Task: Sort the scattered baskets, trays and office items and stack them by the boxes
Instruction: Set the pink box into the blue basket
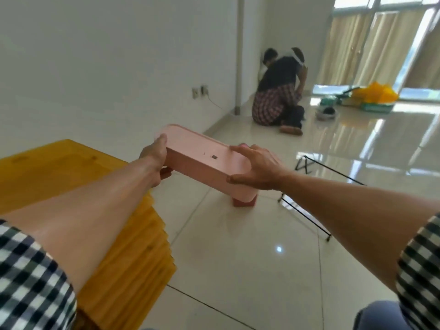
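- Two-handed hold on the pink tray (202, 158), hands well apart, one at each short end.
- Left hand (152, 156) clamped on the far end: thumb over the top, fingertips showing beneath.
- Right hand (257, 170) clamped on the near end: fingers spread across the upper face, thumb hooked down the side wall.
- Tray held in the air ahead of the body, flat face with a small dark mark turned up; judged to be upside down.
- Long axis from far left to near right, dipping toward the right end; right hand the nearer and lower of the two.
- Darker pink piece (245, 202) just under the right end; cannot tell whether part of the tray or a separate item on the floor (238, 258).
- Yellow stack (71, 167) close on the left, under the left forearm, its edges fanned out unevenly.
- Black wire rack (309, 198) lying on the tiles to the right, near the right forearm.
- Farther off: seated person (278, 96) by the wall; yellow bags (376, 94) by the window.
- No boxes in view; drop-off point unconfirmed.
- Judgement: carry step in hand; levelling the tray and swinging it along its long axis likely needed; right end at risk of catching the rack.
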`<state>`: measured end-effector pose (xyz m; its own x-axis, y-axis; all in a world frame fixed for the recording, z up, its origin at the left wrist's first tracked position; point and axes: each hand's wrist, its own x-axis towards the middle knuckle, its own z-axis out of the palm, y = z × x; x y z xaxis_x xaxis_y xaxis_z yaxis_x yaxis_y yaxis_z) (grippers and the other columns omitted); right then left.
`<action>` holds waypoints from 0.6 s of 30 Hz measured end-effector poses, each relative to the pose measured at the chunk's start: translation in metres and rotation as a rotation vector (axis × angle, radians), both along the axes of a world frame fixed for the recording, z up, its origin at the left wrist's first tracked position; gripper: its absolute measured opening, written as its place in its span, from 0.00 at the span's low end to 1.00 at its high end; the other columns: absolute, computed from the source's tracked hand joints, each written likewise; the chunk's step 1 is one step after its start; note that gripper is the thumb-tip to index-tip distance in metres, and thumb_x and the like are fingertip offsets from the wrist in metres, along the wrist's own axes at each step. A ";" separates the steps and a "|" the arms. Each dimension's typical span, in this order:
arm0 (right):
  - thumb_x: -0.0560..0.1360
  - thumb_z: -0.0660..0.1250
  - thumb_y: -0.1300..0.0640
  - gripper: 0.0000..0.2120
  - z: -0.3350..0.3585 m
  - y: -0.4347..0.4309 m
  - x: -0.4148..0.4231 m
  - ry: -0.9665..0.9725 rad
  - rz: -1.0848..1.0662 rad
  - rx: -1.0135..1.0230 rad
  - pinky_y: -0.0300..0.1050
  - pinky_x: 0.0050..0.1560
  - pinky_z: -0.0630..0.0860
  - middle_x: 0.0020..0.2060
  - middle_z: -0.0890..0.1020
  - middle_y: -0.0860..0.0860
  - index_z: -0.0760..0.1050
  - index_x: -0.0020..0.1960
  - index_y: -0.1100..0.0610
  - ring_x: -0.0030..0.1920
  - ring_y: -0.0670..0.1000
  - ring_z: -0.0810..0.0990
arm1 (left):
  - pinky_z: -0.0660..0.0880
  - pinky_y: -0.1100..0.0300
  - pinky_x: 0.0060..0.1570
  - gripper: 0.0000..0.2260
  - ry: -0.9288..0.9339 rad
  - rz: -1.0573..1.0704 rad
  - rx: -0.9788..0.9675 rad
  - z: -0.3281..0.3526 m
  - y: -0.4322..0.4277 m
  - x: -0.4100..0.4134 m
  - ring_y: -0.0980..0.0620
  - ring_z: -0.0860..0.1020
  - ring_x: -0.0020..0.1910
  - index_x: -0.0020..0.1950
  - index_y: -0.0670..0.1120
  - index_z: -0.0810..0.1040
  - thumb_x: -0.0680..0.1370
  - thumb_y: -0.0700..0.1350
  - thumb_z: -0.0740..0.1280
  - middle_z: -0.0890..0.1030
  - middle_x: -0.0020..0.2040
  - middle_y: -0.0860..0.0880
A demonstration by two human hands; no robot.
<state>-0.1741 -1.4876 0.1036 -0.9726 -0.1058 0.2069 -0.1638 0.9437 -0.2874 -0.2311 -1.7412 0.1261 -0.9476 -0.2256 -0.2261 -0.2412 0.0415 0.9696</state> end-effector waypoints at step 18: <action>0.68 0.62 0.25 0.33 0.104 -0.390 -0.001 -0.111 0.429 -0.216 0.44 0.35 0.77 0.41 0.80 0.49 0.78 0.55 0.52 0.37 0.53 0.79 | 0.75 0.47 0.59 0.22 -0.254 0.340 -0.730 0.105 -0.275 0.155 0.39 0.77 0.62 0.77 0.42 0.63 0.84 0.47 0.58 0.70 0.72 0.40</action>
<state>-0.1752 -1.8771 0.2077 -0.8684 -0.4675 0.1655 -0.4815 0.7147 -0.5073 -0.0766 -2.0160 0.2312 -0.7419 -0.6614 -0.1099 -0.5611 0.5227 0.6419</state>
